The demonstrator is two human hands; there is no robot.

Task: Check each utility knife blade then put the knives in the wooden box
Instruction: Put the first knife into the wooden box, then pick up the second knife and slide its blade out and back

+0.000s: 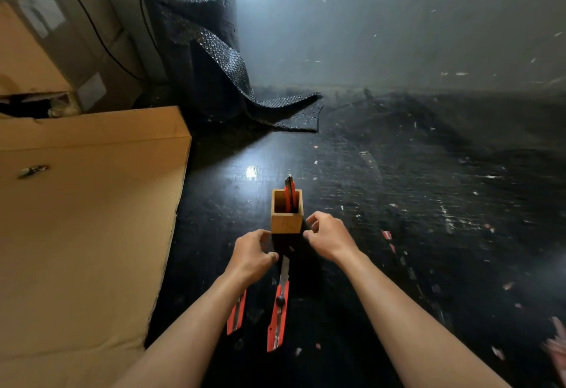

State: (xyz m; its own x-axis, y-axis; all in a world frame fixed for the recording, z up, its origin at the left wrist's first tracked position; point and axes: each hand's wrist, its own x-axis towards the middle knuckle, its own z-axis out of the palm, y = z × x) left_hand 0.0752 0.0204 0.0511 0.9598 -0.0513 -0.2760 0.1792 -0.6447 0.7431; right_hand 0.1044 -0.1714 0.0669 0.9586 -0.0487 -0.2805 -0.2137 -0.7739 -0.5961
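A small wooden box [286, 223] stands upright on the dark floor, open at the top, with one red utility knife [290, 193] standing in it. Two more red utility knives lie in front of it: one [279, 305] has its blade pushed out toward the box, the other [237, 314] is partly hidden under my left forearm. My left hand [252, 256] hovers just left of the box's base, fingers curled, holding nothing. My right hand [327, 236] is close to the box's right side, fingers apart and empty.
A large flat cardboard sheet [85, 219] covers the floor to the left. More cardboard boxes [39, 50] are stacked behind it. A roll of dark bubble wrap [202, 50] stands at the back, its loose end trailing on the floor. Small scraps litter the floor to the right.
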